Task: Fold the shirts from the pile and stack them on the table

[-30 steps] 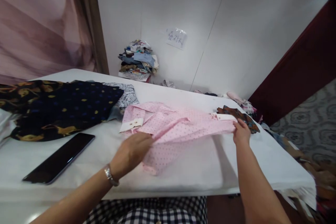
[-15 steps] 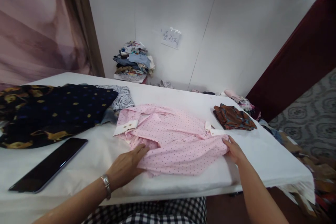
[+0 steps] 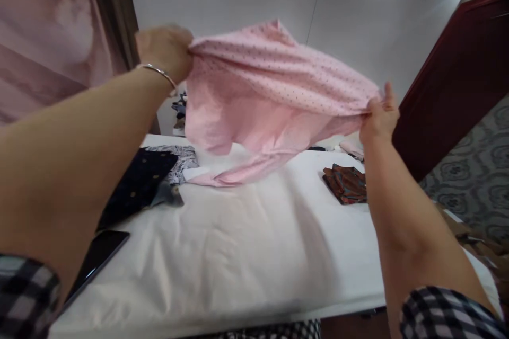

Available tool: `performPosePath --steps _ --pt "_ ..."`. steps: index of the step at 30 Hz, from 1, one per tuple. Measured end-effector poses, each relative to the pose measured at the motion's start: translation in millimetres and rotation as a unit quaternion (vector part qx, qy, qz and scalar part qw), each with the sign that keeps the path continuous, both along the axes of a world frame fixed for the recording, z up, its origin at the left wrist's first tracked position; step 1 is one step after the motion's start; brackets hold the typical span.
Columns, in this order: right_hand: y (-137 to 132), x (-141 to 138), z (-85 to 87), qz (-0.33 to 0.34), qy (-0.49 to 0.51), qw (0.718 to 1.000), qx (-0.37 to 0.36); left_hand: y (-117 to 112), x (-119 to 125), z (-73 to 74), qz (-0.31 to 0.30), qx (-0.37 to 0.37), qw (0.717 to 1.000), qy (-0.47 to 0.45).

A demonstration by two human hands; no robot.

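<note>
A pink shirt (image 3: 262, 79) with small dark dots hangs stretched in the air between my two hands, above the white-covered table (image 3: 246, 243). My left hand (image 3: 169, 47), blurred by motion, is closed on its upper left edge. At the right edge, my right hand (image 3: 379, 116) pinches the cloth, with one finger raised away from it. A sleeve with a white cuff (image 3: 196, 174) trails down and left, close to the tabletop. Below the right hand lies a folded brown garment (image 3: 345, 184).
On the left lie a dark patterned cloth (image 3: 139, 180), a folded black-and-white print (image 3: 181, 161) and a dark phone (image 3: 95, 259), partly behind my left arm. Against the wall, a clothes pile (image 3: 180, 114) is mostly hidden. More garments (image 3: 350, 149) lie at the back right.
The pink shirt has come up off the table and is spread in the air. Both hands have risen with it, and the left hand now grips its edge.
</note>
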State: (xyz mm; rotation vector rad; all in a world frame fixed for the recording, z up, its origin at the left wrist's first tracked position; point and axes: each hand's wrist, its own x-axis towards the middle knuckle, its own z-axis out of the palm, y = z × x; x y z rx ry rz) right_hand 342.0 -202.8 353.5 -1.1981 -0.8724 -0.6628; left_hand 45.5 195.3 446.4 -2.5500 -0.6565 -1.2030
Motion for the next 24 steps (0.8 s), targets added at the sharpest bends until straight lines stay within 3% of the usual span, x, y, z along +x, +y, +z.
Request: performPosePath --steps 2,3,5,9,13,16,19,24 --pt "-10 -8 15.1 0.008 -0.006 0.999 0.031 2 -18 7.0 -0.027 0.073 0.997 -0.030" --pt "-14 -16 11.2 0.013 0.021 0.999 0.038 4 -27 0.4 -0.035 0.088 0.995 -0.019" --pt "-19 -35 -15.6 0.033 0.114 0.993 0.021 7 -44 -29.1 -0.044 0.076 0.995 0.045" --pt "-23 -69 -112.3 0.058 0.337 0.940 -0.009 8 -61 -127.8 -0.083 -0.010 0.981 0.175" --pt "-29 -91 -210.5 0.039 0.519 0.850 -0.082 -11 -75 -233.3 -0.130 -0.119 0.937 0.303" --pt "-36 -103 -260.0 0.020 0.558 0.822 -0.107 -32 -88 -287.0 -0.142 -0.149 0.911 0.357" --pt "-44 -107 -280.9 0.020 0.571 0.811 -0.124 -48 -101 -307.5 -0.146 -0.169 0.894 0.388" --pt "-50 -104 -276.3 0.028 0.559 0.821 -0.113 -64 -112 -295.3 -0.167 -0.217 0.876 0.396"
